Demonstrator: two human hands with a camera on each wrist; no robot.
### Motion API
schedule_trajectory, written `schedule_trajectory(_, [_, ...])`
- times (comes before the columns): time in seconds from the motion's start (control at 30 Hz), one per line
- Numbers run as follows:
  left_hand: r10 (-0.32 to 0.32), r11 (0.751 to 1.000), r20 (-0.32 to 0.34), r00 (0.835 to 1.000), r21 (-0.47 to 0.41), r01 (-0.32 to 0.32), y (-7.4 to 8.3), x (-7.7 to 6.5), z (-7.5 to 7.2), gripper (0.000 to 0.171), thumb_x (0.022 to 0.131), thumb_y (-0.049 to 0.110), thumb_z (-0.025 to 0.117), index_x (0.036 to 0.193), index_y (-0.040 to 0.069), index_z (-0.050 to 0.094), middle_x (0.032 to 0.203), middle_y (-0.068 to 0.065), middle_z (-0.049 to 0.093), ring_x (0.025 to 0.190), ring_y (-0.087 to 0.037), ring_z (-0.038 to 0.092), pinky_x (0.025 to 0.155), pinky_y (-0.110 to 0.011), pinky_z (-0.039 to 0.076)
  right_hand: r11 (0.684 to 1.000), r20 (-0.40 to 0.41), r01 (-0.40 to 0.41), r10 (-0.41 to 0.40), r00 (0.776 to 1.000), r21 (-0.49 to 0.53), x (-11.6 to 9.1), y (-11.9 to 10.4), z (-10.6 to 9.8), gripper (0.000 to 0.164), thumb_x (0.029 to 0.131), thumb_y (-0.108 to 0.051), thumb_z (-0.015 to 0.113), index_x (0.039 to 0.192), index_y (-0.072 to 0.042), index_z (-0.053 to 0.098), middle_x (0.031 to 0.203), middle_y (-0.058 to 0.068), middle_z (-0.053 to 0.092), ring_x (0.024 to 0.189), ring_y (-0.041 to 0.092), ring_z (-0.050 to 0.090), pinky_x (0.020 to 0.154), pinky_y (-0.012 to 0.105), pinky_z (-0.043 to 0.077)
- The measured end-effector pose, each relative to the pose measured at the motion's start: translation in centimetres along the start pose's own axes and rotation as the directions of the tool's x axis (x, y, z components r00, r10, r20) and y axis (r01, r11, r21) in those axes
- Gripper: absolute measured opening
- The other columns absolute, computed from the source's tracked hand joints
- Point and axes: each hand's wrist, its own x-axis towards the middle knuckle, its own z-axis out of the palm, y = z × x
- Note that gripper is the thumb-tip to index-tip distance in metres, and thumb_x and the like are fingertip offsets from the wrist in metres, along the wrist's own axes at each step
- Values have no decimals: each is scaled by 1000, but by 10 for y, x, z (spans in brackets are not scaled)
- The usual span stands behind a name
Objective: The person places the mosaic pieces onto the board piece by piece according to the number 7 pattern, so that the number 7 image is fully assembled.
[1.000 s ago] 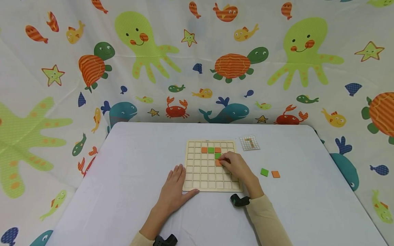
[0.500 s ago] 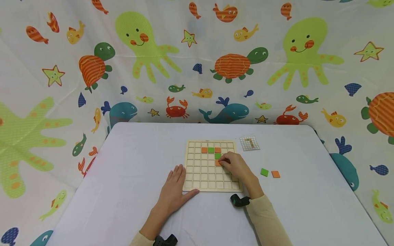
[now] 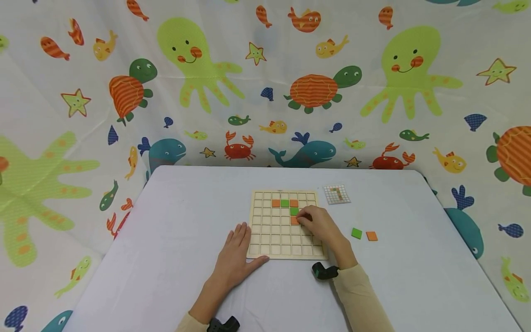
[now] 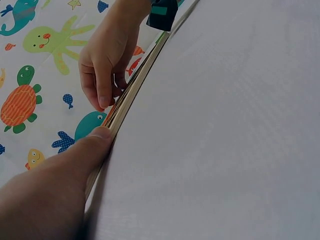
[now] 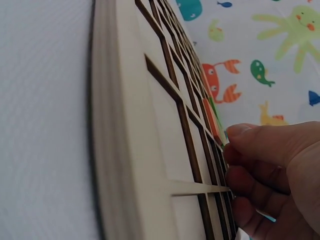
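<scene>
A light wooden grid board (image 3: 269,239) lies on the white-covered table. On it, orange and green square tiles make a short row, with a green tile (image 3: 294,211) below its right end. My right hand (image 3: 319,223) pinches the edge of an orange tile (image 3: 294,220) just under that green one; in the right wrist view its thumb (image 5: 240,131) meets the tile's end, the other fingers curled beneath. My left hand (image 3: 234,258) lies flat along the board's left side, fingers straight. Its thumb (image 4: 100,134) rests at the board's near edge in the left wrist view.
Right of the board lie a loose green tile (image 3: 356,233) and a loose orange tile (image 3: 372,236). A small card (image 3: 337,194) printed with a coloured grid lies beyond the board's far right corner. A sea-animal curtain (image 3: 265,83) hangs behind the table.
My right fingertips have shifted very slightly to the right, baring more of the orange tile. The left hand stays in place, and the head view has tilted a little.
</scene>
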Motion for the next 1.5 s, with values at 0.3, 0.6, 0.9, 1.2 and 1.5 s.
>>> schedule_trajectory(0.3, [3,1000,-3,1000,-4,-3,0,0,0,101,88,69,60,153,-4,34,163,-20,30,154,-32,24,126,-49,22,1000,-12,2,-2,1000,5,-1,0,-5,8,95,-19,70,99,-14,74,99,0,70,86,14,58,80,32,53])
schedule_trajectory(0.6, [1,1000,-1,1000,-4,-1,-1,0,1,102,88,70,59,154,-3,34,163,-20,29,154,-32,24,126,-49,22,1000,-17,-25,24,1000,-5,-3,1,-10,11,95,-18,70,103,-11,72,97,2,70,84,14,59,79,31,53])
schedule_trajectory(0.9, [1,1000,0,1000,-5,-1,-1,0,1,102,88,71,58,154,-3,34,163,-20,30,154,-32,24,126,-49,22,999,-24,-46,46,999,3,-9,4,-18,15,94,-17,71,106,-8,71,100,4,68,88,16,59,81,32,54])
schedule_trajectory(1.2, [5,1000,-7,1000,-14,-5,-1,0,0,102,88,70,59,154,-4,34,163,-20,30,154,-32,24,126,-49,22,999,-59,-31,30,998,-29,-15,9,-26,18,91,-16,74,106,-7,70,93,3,67,83,15,57,74,26,51])
schedule_trajectory(1.5, [3,1000,-4,1000,-10,-3,-1,0,1,102,88,70,59,154,-4,34,163,-20,29,155,-32,24,126,-49,22,998,-63,-51,49,997,-34,-21,14,-35,21,90,-15,75,108,-5,69,93,5,65,84,17,56,69,24,49])
